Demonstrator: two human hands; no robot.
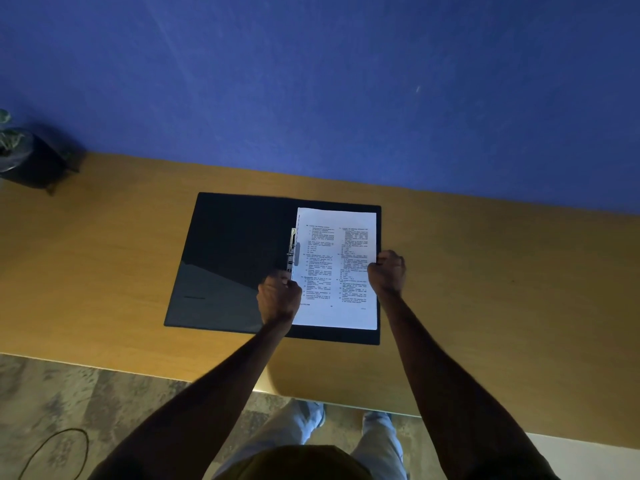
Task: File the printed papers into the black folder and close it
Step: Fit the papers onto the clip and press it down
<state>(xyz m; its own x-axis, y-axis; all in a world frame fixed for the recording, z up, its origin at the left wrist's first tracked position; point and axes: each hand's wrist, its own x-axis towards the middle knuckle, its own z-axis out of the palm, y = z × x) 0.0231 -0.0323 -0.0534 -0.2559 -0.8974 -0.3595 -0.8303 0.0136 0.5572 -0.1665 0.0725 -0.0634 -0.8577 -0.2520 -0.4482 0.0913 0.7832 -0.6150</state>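
Both forearms reached over the wooden desk (104, 271). Left hand (278, 297) was curled, fingers pinching the printed papers (336, 271) at their left edge beside the metal clip (293, 249); right hand (388, 271) pinched the right edge. Papers lay on the right half of the open black folder (235, 244).

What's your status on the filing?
Both hands gripping papers at side edges. Papers on open folder, at clip. Nothing in the way.

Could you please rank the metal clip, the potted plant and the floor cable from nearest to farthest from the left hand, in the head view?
From the left hand:
1. Metal clip, just above it at the folder's spine.
2. Floor cable, lower left.
3. Potted plant, far left by the wall.
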